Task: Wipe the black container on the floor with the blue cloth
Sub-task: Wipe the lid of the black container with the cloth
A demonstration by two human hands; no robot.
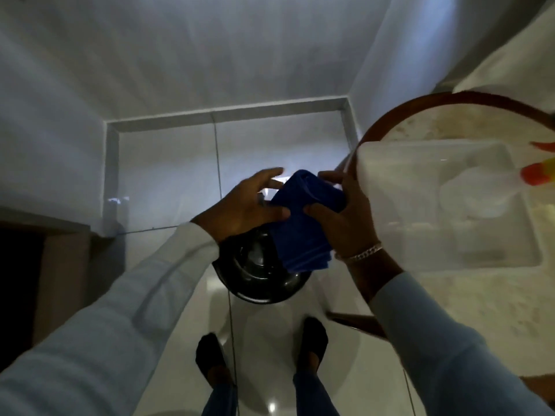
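Observation:
A round black container [258, 277] stands on the shiny white tiled floor, straight below my hands and just ahead of my feet. I hold a folded blue cloth [303, 223] in the air above it. My left hand [243, 211] pinches the cloth's left edge between thumb and fingers. My right hand [345, 211] grips its right side, with a silver bracelet at the wrist. The cloth's lower end hangs in front of the container's right part and hides it. The cloth does not touch the container.
A round table [399, 115] with a dark wooden rim and a pale cloth fills the right side; a clear plastic box [450, 205] sits on it. White walls enclose a corner ahead. A dark opening [18, 280] lies at left. My feet [261, 352] stand behind the container.

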